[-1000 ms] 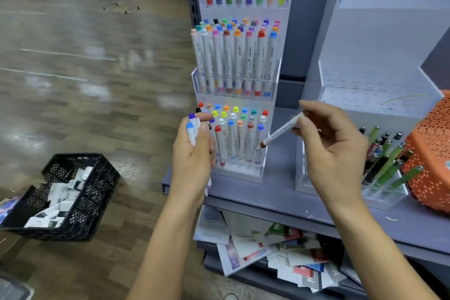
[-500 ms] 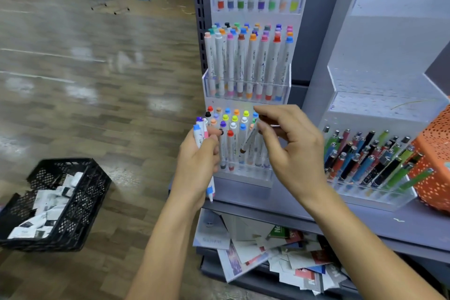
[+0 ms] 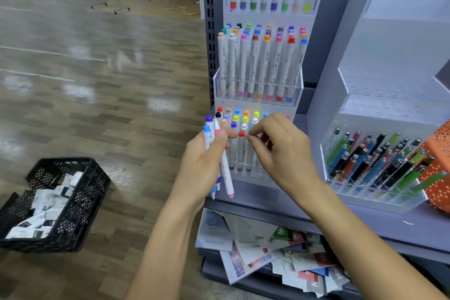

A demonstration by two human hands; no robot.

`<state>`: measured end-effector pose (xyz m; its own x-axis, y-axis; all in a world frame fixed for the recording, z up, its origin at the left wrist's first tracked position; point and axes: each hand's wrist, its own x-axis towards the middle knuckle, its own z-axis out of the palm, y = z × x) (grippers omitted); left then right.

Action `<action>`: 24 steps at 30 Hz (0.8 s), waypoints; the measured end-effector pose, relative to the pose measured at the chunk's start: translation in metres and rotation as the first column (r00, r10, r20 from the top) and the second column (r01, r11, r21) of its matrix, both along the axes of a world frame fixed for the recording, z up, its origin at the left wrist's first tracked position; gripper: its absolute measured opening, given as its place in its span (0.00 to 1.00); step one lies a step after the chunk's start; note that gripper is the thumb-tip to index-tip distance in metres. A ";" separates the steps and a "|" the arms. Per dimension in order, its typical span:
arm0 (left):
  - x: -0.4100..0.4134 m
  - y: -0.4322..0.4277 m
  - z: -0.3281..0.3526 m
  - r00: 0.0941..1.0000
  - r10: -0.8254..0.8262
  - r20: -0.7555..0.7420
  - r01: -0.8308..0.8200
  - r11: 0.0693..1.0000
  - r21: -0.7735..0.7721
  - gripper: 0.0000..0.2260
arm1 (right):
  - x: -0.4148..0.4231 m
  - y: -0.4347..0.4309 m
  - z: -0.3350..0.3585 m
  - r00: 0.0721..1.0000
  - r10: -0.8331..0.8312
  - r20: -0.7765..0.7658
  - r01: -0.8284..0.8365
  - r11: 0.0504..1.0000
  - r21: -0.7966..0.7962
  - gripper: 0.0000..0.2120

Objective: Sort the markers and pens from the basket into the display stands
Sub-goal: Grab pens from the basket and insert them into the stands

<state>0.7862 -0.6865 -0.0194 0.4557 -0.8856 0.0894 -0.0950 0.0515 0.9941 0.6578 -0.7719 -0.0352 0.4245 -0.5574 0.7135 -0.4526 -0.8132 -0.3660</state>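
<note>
White marker gone from view: my right hand point(image 3: 280, 151) has moved onto the stand's point(image 3: 248, 178) bottom row.
Likely slotted; I can't tell the right hand's grip, left hand point(image 3: 202, 165) grips three more markers point(image 3: 225, 170).

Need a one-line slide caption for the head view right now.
Left hand grips spare markers while the right hand reaches into the stand's bottom tier.

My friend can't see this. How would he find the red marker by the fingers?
Find the tall clear stand on the grey shelf and drop to its lowest tier. In the front row, by the right hand, stands the marker. Its cap is red; its neighbours' are purple and white.
</note>
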 end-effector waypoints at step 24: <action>-0.002 -0.008 0.010 0.941 0.038 -0.335 -0.103 0.978 -0.179 0.09 | -0.021 0.030 0.024 0.794 -0.008 0.607 -0.432 0.695 0.574 0.12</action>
